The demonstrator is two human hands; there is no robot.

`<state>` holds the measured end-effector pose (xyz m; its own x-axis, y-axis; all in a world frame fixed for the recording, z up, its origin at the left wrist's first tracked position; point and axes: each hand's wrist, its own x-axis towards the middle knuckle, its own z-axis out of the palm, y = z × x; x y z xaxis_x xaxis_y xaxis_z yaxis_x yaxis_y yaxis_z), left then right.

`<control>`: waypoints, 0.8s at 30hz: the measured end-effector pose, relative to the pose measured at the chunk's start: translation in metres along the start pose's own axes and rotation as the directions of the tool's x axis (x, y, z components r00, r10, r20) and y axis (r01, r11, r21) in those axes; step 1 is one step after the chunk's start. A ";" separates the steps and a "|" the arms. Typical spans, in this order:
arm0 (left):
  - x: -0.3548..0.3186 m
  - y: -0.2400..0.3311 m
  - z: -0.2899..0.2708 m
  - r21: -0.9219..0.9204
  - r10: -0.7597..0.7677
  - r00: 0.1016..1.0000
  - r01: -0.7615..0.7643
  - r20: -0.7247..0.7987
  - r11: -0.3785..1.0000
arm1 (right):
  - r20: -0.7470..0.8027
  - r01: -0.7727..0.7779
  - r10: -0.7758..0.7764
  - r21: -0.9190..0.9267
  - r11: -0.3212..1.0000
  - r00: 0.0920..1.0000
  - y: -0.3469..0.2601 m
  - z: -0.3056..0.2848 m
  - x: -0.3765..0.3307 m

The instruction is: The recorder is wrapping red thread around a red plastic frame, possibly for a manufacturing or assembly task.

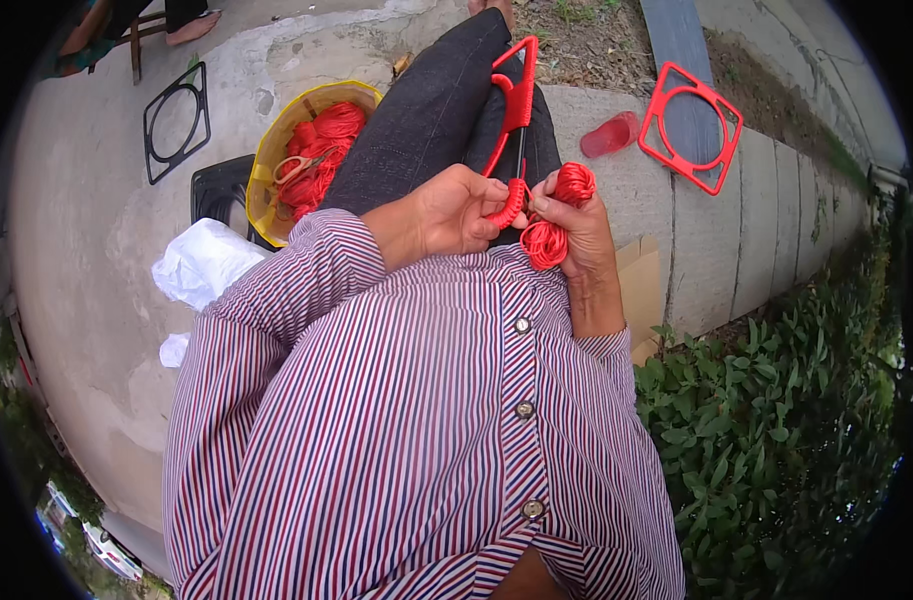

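We see the left hand [454, 212] curled over the lower corner of a red plastic frame [516, 95], its fingers folded together and pinching the wrapped stretch of that corner, where red cord [510, 205] is already wound round the rim in tight turns. The frame rests along the lap on dark trousers [426, 110], slanting up and away from the body; only its near corner is gripped. The right hand [579, 240] sits just beside the left, thumb and forefinger pressed on the cord close to the frame, while the other fingers close round a loose bundle of red cord [548, 240], with a second loop [574, 182] showing above the knuckles. We judge the cord light, soft and limp, apt to slip or tangle if slack, so best held near the working point under tension; the frame looks stiff and light, thin in section, and best gripped at the wrapped corner, where the turns give purchase. To the person's left a yellow basket [266, 160] holds more red cord and a pair of scissors [294, 168], touching the trouser leg. A black frame [176, 120] lies further left on the concrete [96, 230], and a white plastic bag [204, 262] is near the elbow. Another red frame [690, 125] and a red sandal [610, 134] lie to the right, well apart from both hands. Green shrubs [776, 420] fill the lower right.
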<state>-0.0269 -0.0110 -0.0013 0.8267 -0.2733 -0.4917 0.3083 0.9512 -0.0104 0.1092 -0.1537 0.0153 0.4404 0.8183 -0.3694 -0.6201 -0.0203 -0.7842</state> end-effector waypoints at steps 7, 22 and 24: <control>0.003 0.002 -0.004 0.031 -0.002 0.999 0.001 0.041 1.000 | 0.023 0.005 -0.004 -0.035 0.999 1.000 0.001 0.000 0.000; 0.000 -0.004 0.003 0.073 0.032 0.999 -0.030 -0.029 0.997 | 0.033 0.012 -0.011 -0.040 0.999 0.999 0.000 0.002 -0.001; 0.001 -0.004 0.001 0.078 0.035 0.999 -0.033 -0.023 0.996 | 0.032 0.011 -0.009 -0.041 0.999 0.999 0.000 0.002 -0.001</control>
<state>-0.0267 -0.0148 -0.0009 0.8259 -0.2369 -0.5117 0.3169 0.9456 0.0737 0.1074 -0.1533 0.0165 0.4252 0.8363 -0.3460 -0.5881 -0.0354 -0.8080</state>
